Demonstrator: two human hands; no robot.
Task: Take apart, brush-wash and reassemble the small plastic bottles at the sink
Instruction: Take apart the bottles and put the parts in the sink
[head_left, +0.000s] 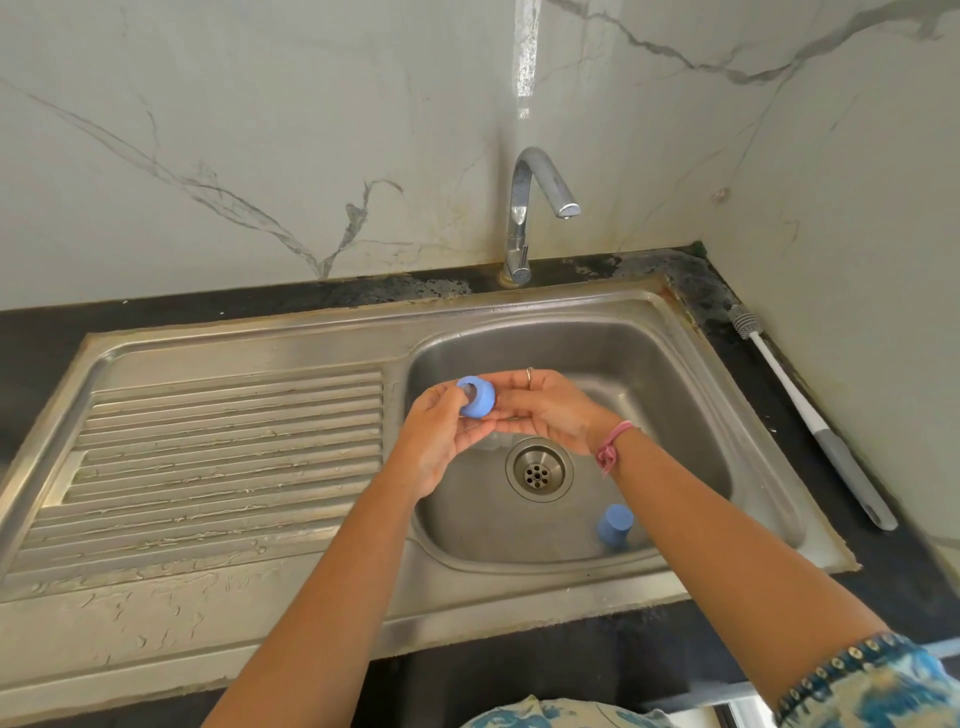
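Judging by the blue screw ring (477, 397) pinched by the left hand (441, 436) over the sink (675, 415) while the right hand (540, 410) lies spread beside it, disassembly is under way, and the brush (810, 421) on the right bench must be fetched next.

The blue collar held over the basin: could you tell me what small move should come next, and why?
Probably pull the blue collar free with the left hand, while the right hand keeps the clear bottle. The collar is pinched at the bottle's end; a blue cap already lies in the sink; the brush lies unused on the counter and the tap runs no water, so washing seems not yet begun.
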